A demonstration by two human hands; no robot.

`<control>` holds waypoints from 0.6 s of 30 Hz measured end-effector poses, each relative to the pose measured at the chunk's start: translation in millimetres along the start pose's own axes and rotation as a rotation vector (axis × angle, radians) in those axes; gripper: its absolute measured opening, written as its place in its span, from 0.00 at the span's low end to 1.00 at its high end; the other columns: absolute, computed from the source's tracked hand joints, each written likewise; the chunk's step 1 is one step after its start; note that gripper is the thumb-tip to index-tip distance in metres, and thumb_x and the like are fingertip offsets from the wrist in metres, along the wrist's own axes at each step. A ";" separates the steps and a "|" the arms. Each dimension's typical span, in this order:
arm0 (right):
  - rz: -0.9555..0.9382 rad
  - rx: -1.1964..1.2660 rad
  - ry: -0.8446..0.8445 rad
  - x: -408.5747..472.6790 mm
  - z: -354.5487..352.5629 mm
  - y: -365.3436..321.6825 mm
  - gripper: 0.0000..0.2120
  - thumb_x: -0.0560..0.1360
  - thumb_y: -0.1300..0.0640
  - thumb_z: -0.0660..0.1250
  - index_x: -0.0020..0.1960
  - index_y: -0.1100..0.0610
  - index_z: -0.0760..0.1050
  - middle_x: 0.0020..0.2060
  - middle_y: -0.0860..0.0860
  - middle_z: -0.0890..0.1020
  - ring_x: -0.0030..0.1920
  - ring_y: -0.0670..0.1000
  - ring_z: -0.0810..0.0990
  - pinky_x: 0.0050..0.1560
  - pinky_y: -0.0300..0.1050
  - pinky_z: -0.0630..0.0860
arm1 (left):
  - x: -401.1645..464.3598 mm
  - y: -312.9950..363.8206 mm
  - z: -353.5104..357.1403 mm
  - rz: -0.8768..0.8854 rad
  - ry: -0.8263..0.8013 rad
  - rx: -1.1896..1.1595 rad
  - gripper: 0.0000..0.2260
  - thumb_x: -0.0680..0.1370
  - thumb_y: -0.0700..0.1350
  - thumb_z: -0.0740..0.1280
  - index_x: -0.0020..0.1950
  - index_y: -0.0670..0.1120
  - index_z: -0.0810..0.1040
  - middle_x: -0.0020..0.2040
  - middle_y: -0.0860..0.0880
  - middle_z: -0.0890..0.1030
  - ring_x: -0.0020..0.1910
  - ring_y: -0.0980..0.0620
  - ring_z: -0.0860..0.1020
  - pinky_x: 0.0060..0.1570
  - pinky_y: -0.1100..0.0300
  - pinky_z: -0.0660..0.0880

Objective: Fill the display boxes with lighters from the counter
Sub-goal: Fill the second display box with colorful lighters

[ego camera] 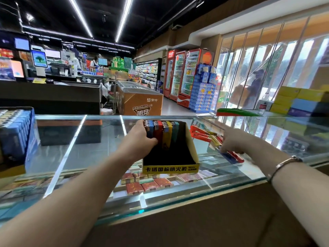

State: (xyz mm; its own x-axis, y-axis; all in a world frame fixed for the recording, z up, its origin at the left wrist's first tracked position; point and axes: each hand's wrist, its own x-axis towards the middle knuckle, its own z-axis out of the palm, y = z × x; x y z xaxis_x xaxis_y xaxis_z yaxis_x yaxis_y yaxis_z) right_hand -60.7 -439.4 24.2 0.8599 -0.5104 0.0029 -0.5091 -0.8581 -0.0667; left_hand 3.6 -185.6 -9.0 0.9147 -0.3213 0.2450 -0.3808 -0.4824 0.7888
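Note:
A black display box (193, 148) with a yellow front label stands on the glass counter (74, 154). At its back stands a row of lighters (166, 134) in blue, red, yellow and teal. My left hand (142, 135) grips the left end of that row, fingers curled round the blue lighters. Loose lighters (201, 135) in red and yellow lie on the glass to the right of the box. My right hand (231, 141) reaches into that pile and pinches a blue and a red lighter (233, 156) at its near edge.
A blue display box (19, 132) full of lighters sits at the counter's left end. Stacked yellow and blue cartons (302, 102) stand at the far right. Cigarette packs (147, 184) lie under the glass. A green and red object (236, 112) rests at the back right.

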 end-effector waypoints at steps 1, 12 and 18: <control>0.003 0.011 -0.010 -0.6 0.7 0.0 0.11 0.64 0.65 0.73 0.45 0.63 0.76 0.37 0.54 0.79 0.35 0.51 0.78 0.29 0.41 0.73 | -0.9 1.0 1.2 -0.003 0.000 0.009 0.25 0.74 0.45 0.68 0.68 0.45 0.62 0.58 0.45 0.75 0.55 0.47 0.76 0.57 0.48 0.74; -0.147 0.046 0.021 3.1 13.0 -30.0 0.04 0.77 0.63 0.57 0.47 0.59 0.70 0.36 0.52 0.72 0.34 0.47 0.68 0.31 0.40 0.64 | -1.0 1.1 2.3 -0.002 0.005 0.052 0.25 0.74 0.46 0.68 0.68 0.46 0.61 0.60 0.45 0.74 0.57 0.46 0.75 0.58 0.46 0.73; 0.013 -0.043 -0.085 6.3 -6.0 -0.9 0.10 0.77 0.63 0.56 0.37 0.60 0.66 0.34 0.53 0.70 0.31 0.48 0.67 0.28 0.38 0.66 | 0.1 0.2 2.6 0.005 0.013 0.054 0.25 0.74 0.47 0.68 0.67 0.46 0.61 0.59 0.46 0.75 0.56 0.46 0.75 0.58 0.46 0.73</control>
State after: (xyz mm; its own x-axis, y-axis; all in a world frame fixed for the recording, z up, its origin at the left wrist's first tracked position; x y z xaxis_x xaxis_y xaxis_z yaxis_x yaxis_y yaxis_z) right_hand -55.0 -442.2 30.2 0.8525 -0.5163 -0.0822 -0.5195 -0.8542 -0.0232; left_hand 3.3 -187.9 -10.3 0.9144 -0.3136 0.2560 -0.3914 -0.5240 0.7564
